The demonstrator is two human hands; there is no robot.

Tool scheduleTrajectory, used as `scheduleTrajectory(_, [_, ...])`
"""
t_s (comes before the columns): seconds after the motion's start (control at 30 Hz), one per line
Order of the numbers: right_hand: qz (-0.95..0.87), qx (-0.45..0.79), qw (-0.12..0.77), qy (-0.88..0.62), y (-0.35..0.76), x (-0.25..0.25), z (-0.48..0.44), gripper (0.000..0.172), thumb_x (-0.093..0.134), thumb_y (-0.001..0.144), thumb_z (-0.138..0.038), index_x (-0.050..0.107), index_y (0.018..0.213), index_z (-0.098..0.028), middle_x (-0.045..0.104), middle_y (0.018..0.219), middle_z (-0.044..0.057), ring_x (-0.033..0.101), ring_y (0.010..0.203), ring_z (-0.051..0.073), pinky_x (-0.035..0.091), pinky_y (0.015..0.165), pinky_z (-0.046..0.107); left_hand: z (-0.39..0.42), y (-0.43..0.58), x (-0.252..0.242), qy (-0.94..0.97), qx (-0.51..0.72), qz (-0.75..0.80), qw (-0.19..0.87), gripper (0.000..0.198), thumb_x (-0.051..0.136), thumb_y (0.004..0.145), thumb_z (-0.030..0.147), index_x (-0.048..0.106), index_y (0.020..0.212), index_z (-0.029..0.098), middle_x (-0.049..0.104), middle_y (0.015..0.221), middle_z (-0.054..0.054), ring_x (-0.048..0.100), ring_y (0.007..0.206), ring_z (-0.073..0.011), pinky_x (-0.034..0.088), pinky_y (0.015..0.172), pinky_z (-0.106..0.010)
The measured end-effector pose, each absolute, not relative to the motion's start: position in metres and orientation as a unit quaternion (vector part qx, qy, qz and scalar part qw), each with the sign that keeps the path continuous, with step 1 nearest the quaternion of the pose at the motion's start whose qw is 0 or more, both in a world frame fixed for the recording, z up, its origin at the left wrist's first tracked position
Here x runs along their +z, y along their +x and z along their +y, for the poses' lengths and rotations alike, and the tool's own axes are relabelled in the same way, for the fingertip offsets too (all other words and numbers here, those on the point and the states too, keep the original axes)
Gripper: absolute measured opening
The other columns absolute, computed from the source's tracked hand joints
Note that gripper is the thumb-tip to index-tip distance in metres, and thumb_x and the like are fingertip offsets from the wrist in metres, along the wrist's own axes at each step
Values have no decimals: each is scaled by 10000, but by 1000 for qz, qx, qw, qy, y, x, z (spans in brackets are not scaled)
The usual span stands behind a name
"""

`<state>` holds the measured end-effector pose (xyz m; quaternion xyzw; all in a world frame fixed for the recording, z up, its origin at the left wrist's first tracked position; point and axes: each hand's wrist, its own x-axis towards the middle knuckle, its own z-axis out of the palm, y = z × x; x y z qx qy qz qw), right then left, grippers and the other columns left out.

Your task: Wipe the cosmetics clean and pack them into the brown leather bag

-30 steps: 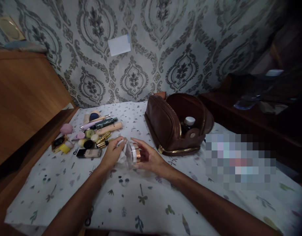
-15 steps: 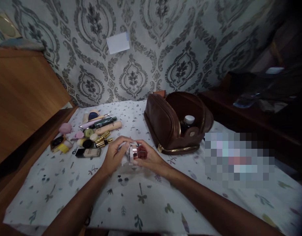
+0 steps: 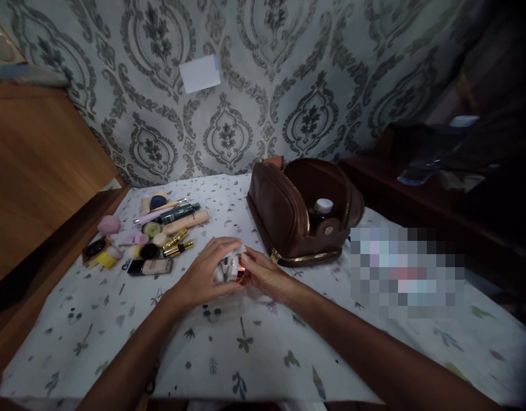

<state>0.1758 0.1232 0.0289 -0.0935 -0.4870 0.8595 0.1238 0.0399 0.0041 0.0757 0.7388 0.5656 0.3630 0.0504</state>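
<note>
A small clear-and-white container with a rose-gold band (image 3: 232, 269) is between my hands above the cloth. My left hand (image 3: 207, 270) wraps round its clear, whitish end. At the coppery end, the fingers of my right hand (image 3: 266, 275) close on it; part of the container is hidden behind them. To the right of my hands stands a brown cosmetic bag (image 3: 276, 210), unzipped, with a white-capped bottle (image 3: 323, 206) inside. Left of my hands lie a foundation bottle (image 3: 153, 266) with a black cap and gold lipstick-like tubes (image 3: 177, 246).
More cosmetics lie at the left: a dark green tube (image 3: 180, 213), a peach tube (image 3: 188, 222), a pink sponge-like piece (image 3: 109, 224) and several small pots. A wooden panel (image 3: 44, 171) borders the left side. At the far right is a clear plastic bottle (image 3: 429, 157); a blurred patch covers something nearer.
My left hand has shifted from the container's upper edge to wrap round its clear end. The container has turned within my hands. The whole view has shifted slightly.
</note>
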Motion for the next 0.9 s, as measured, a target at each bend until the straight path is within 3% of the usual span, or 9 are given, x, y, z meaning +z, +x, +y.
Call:
scheduleTrajectory(0.1, [-487,862,108,-93,176,30,123,566,712,692,-672,574,946,-186,611,642,-35,585,506,111,461,468,217,4,43,77,751,374,543,18,560,665,859,394,465,1359,238,574,1306,-160,529,1247,-284,456,1033,-473])
scheduleTrajectory(0.37, [-481,869,85,-85,175,29,126,588,598,728,-756,579,817,-175,598,560,-34,597,466,118,412,414,199,6,52,70,751,418,500,-106,431,657,881,294,536,1286,207,655,1209,-141,586,1203,-264,520,985,-472])
scheduleTrajectory(0.5, [-404,907,68,-96,174,31,126,509,624,786,-671,581,809,-164,614,589,-33,603,518,98,462,480,192,6,58,68,774,391,476,-149,391,644,885,175,550,1265,158,670,1193,-149,559,1250,-269,544,988,-465])
scheduleTrajectory(0.73, [-297,946,63,-117,176,38,123,298,728,811,-448,617,848,-173,640,666,-34,600,581,85,496,543,180,2,66,73,773,394,459,-192,260,580,919,162,599,1177,140,677,1132,-147,568,1190,-276,583,911,-461])
scheduleTrajectory(0.9, [-262,955,89,-104,178,41,131,310,572,920,-479,611,867,-176,651,694,-15,600,586,104,504,560,211,1,66,74,755,402,468,-223,138,636,860,91,625,988,142,641,1051,-122,583,1057,-240,568,844,-399])
